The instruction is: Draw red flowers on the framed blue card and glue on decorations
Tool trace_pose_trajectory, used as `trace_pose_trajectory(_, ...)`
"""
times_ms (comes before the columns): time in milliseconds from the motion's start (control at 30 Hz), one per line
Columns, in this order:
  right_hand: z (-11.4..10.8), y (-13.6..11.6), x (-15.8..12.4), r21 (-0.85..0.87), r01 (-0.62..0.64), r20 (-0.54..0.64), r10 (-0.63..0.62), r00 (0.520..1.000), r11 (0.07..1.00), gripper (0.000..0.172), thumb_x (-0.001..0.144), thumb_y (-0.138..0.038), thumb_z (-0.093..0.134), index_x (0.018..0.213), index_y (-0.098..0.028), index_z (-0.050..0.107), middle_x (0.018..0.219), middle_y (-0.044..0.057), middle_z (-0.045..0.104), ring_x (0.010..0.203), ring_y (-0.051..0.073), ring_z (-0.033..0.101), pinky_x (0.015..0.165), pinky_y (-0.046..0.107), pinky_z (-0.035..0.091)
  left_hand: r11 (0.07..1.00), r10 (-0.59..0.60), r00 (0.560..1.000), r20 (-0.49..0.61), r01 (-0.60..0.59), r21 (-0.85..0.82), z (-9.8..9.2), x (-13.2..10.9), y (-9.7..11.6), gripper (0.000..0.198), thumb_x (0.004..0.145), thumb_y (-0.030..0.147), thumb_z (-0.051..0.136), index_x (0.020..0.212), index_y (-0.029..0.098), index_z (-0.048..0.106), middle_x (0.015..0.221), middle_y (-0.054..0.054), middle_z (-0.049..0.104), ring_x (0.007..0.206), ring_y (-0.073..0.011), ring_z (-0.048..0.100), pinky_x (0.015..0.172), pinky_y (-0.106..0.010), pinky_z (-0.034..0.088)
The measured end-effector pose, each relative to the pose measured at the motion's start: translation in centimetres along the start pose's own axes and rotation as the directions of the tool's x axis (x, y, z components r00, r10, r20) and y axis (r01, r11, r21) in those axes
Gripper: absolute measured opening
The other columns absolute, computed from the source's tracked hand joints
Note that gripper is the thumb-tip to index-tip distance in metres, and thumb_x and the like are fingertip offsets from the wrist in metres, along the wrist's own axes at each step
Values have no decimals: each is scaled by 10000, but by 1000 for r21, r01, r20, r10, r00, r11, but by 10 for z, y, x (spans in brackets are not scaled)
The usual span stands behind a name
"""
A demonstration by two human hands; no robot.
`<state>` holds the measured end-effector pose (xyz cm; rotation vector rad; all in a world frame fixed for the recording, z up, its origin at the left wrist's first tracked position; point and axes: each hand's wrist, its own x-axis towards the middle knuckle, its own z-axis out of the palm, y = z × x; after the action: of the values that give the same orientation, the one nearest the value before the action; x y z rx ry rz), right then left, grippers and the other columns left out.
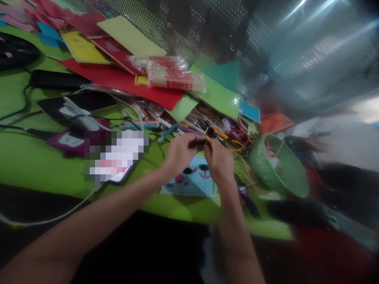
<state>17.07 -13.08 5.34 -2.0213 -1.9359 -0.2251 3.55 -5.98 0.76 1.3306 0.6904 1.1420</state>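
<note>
My left hand (pixel 182 153) and my right hand (pixel 220 159) meet fingertip to fingertip, both closed in a pinch. A small thing is between them, mostly hidden by the fingers, and I cannot make out its kind. Just below my hands lies a light blue card (pixel 197 188) with pink-red markings and dark round spots. My forearms and hands cover part of it. Beyond my fingertips is a jumble of thin sticks, pens and scissors with yellow handles (pixel 235 145).
On the green tabletop (pixel 38 165) are a lit phone (pixel 121 157) with a white cable, a purple pouch (pixel 66 142) and a black power bank-like slab (pixel 56 80). Wrapped stick bundles (pixel 177 78) lie on coloured paper behind. A green basket (pixel 278 165) stands right.
</note>
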Motion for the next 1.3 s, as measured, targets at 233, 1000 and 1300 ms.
trace_pose_trajectory(233, 9, -3, -1, -201, 34, 12, -33, 999, 979, 272, 1041, -307, 398, 935, -192, 621, 858, 113, 729, 731, 241, 619, 620, 331, 314, 997, 24, 999, 30, -26, 69, 0, -2, -1, 252, 828, 123, 684, 989, 245, 835, 1051, -56, 812, 979, -249, 734, 942, -398, 576)
trace_pose_trajectory(1000, 11, 3, -2, -121, 52, 9, -51, 999, 991, 355, 1087, -351, 305, 945, -193, 589, 860, 96, 691, 770, 235, 582, 675, 336, 303, 999, 3, 995, 98, 0, -34, 1, 5, -7, 262, 799, 128, 670, 1005, 180, 824, 989, -64, 826, 962, -229, 767, 956, -383, 608)
trace_pose_trajectory(1300, 14, -4, -3, -133, 31, -69, -41, 997, 991, 286, 1034, -276, 396, 843, -203, 596, 755, 63, 660, 680, 201, 535, 638, 335, 246, 998, 12, 1000, 13, -13, 66, 4, -2, -6, 249, 811, 135, 702, 1011, 215, 827, 1066, -77, 811, 961, -236, 742, 921, -384, 594)
